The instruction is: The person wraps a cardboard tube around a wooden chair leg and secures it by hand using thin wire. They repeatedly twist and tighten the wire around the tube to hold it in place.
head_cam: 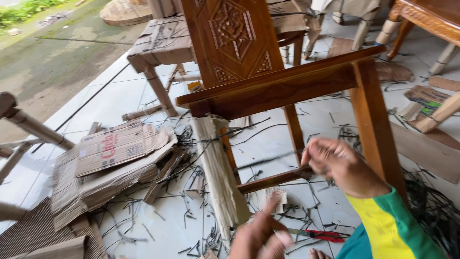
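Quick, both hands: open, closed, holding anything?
Left hand: loosely open, empty, beside the cardboard-wrapped chair leg.
Right hand: grip curled at the lower rail; contents unclear.

glossy wooden chair (287, 86), corrugated cardboard wrap (220, 177)

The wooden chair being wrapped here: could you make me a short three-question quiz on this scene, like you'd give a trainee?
1. True or false: one leg of the wooden chair is wrapped in corrugated cardboard.
2. Which lies on the tiled floor near the left hand?
A. a hammer
B. a red-handled cutter
C. a paintbrush
3. Fill in: the right hand is raised beside the chair's bare ____ leg.

Key
1. True; black strapping binds its top.
2. B
3. wooden
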